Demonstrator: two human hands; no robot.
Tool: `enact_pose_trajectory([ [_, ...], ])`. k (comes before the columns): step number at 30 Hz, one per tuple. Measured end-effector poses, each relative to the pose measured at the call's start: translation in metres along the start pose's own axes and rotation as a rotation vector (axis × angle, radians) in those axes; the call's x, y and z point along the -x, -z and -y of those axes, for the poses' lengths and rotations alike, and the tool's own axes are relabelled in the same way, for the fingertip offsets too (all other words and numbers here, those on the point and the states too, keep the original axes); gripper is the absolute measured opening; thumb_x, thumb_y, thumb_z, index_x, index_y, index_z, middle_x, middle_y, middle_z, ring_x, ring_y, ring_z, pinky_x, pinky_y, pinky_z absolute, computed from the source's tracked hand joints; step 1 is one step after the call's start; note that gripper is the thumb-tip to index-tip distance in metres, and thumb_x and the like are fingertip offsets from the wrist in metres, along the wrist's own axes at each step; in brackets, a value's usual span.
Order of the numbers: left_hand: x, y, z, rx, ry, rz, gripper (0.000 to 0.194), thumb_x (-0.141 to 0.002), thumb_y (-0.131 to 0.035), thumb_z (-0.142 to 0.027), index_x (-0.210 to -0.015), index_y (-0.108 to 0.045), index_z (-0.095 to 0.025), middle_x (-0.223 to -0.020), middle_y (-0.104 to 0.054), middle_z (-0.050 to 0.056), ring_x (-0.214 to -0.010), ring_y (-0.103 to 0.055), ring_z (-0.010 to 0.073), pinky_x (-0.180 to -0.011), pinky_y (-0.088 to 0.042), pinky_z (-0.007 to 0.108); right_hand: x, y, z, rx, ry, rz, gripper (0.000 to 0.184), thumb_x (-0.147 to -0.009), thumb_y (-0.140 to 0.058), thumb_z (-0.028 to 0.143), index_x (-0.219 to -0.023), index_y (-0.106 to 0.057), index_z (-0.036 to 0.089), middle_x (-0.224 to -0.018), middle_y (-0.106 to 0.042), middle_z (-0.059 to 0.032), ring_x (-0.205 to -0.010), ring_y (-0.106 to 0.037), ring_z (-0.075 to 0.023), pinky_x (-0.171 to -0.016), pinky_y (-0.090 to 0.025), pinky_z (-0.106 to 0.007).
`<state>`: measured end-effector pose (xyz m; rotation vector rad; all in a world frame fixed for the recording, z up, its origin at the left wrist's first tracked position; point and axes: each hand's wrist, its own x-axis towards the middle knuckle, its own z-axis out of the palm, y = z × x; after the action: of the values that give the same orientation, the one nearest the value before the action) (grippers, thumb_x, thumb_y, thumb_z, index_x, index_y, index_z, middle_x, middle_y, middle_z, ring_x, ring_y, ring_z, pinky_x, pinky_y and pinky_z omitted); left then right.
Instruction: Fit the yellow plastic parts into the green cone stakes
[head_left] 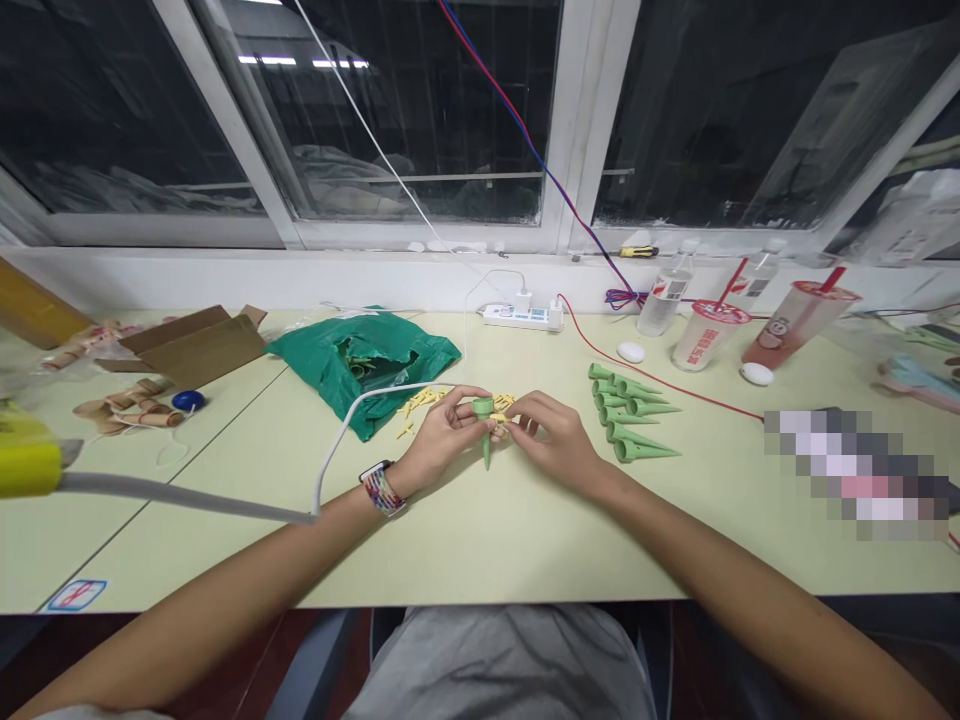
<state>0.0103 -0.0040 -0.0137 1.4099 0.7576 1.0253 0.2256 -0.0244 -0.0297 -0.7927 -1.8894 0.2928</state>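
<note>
My left hand [442, 437] is closed around a green plastic cone spike [485, 432], held upright with its tip pointing down at the pale green table [480, 530]. My right hand [551, 435] pinches a small yellow piece [501, 418] right beside the cone's top. More small yellow pieces [420, 402] lie scattered just behind my hands. Several finished-looking green cones [634, 420] lie in a row to the right of my right hand. A smartwatch with a beaded band [382, 487] sits on my left wrist.
An open green plastic bag [360, 360] with more green parts lies behind my left hand. A cardboard box [191, 345], a power strip [521, 317], drink cups [705, 335], a water bottle [664, 295] and a red wire [660, 380] line the back. A white cable [337, 440] arcs at left.
</note>
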Motion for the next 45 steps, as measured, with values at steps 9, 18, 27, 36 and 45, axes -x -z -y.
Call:
enact_pose_trajectory([
  [9,0.003,-0.003,-0.006,-0.029,0.022,-0.012,0.053,-0.079,-0.092,-0.033,-0.117,-0.058,-0.019,-0.092,-0.076,0.002,-0.084,-0.078,0.0177,-0.079,-0.061,0.029,-0.001,-0.002,0.005,-0.099,-0.065,-0.035,0.008,-0.099,-0.067,0.021,-0.102,-0.074,0.022,-0.096,-0.075,-0.0059,-0.076,-0.068,-0.0158,-0.068,-0.057,-0.030],
  [18,0.003,-0.005,-0.007,-0.066,-0.008,-0.019,0.048,-0.079,-0.090,-0.029,-0.113,-0.057,-0.020,-0.090,-0.074,0.001,-0.080,-0.076,0.0161,-0.079,-0.061,0.029,-0.002,-0.009,0.006,-0.280,-0.290,-0.057,0.008,-0.093,-0.075,0.030,-0.094,-0.077,0.022,-0.090,-0.078,-0.0058,-0.080,-0.075,-0.0200,-0.071,-0.060,-0.032],
  [27,0.001,-0.004,-0.006,-0.056,0.012,-0.014,0.049,-0.081,-0.089,-0.034,-0.115,-0.057,-0.019,-0.092,-0.076,0.002,-0.080,-0.078,0.0178,-0.080,-0.062,0.031,-0.004,-0.008,0.009,-0.388,-0.362,-0.046,0.016,-0.091,-0.076,0.036,-0.098,-0.076,0.021,-0.092,-0.078,-0.0063,-0.084,-0.076,-0.0211,-0.078,-0.062,-0.035],
  [36,0.002,-0.004,-0.007,-0.014,-0.007,-0.032,0.044,-0.080,-0.089,-0.032,-0.112,-0.062,-0.020,-0.094,-0.076,0.003,-0.084,-0.076,0.0182,-0.085,-0.062,0.034,-0.003,-0.008,0.005,-0.332,-0.333,-0.039,0.019,-0.092,-0.075,0.038,-0.097,-0.077,0.020,-0.092,-0.079,-0.0072,-0.082,-0.075,-0.0208,-0.074,-0.060,-0.033],
  [45,0.004,-0.003,-0.008,-0.068,0.000,-0.044,0.046,-0.080,-0.090,-0.033,-0.116,-0.064,-0.020,-0.096,-0.077,0.004,-0.089,-0.077,0.0211,-0.087,-0.062,0.035,-0.002,-0.004,0.007,-0.322,-0.433,0.048,0.035,-0.104,-0.058,0.047,-0.083,-0.068,0.020,-0.073,-0.070,-0.0014,-0.061,-0.063,-0.0143,-0.060,-0.051,-0.028],
])
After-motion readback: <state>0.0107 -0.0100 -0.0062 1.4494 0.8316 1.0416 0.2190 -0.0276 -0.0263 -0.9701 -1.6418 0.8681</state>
